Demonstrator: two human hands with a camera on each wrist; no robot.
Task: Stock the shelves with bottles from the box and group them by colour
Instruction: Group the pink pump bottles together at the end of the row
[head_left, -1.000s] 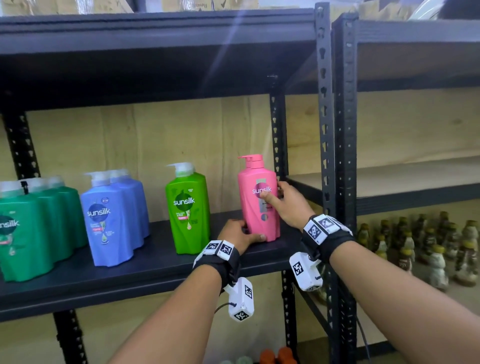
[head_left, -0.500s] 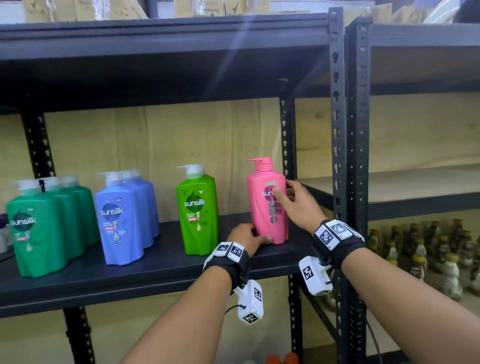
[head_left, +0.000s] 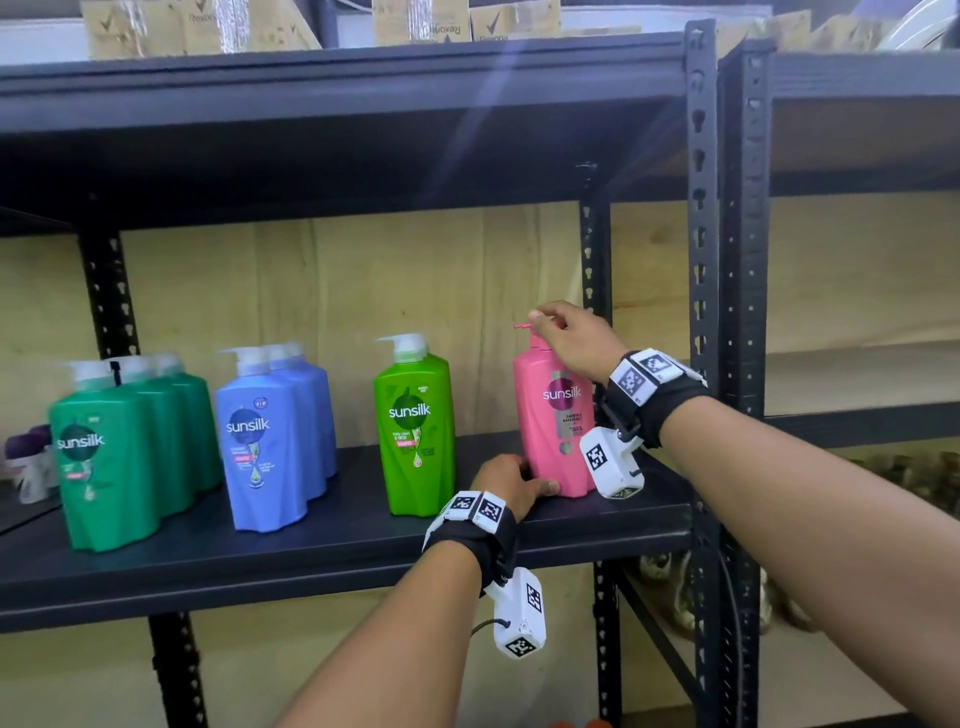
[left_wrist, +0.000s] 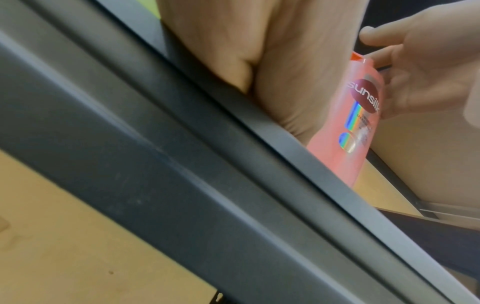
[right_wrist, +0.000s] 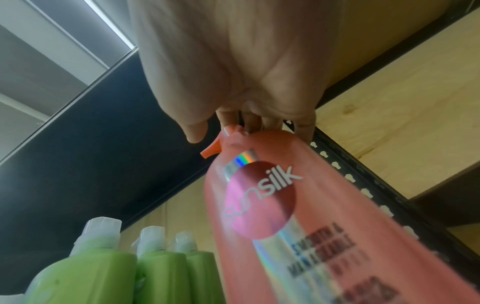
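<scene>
A pink Sunsilk pump bottle (head_left: 545, 415) stands upright at the right end of the black shelf (head_left: 337, 545). My left hand (head_left: 530, 480) grips its base from the left, thumb in front. My right hand (head_left: 548, 322) holds the pink pump head from above. In the right wrist view the fingers (right_wrist: 249, 123) curl over the pump (right_wrist: 223, 139) of the pink bottle (right_wrist: 285, 216). The left wrist view shows the pink bottle (left_wrist: 355, 123) behind the shelf edge (left_wrist: 182, 164). One light green bottle (head_left: 415, 431), blue bottles (head_left: 265, 441) and dark green bottles (head_left: 114, 457) stand in groups to the left.
Black upright posts (head_left: 701, 312) stand right beside the pink bottle. A neighbouring rack with a wooden shelf (head_left: 857, 374) lies to the right, with several small bottles (head_left: 909, 483) below it. Cardboard boxes (head_left: 208, 26) sit on top. Small purple-capped items (head_left: 31, 457) stand far left.
My right hand has moved from the pink bottle's label side up to its pump head. My left hand has stayed at the base.
</scene>
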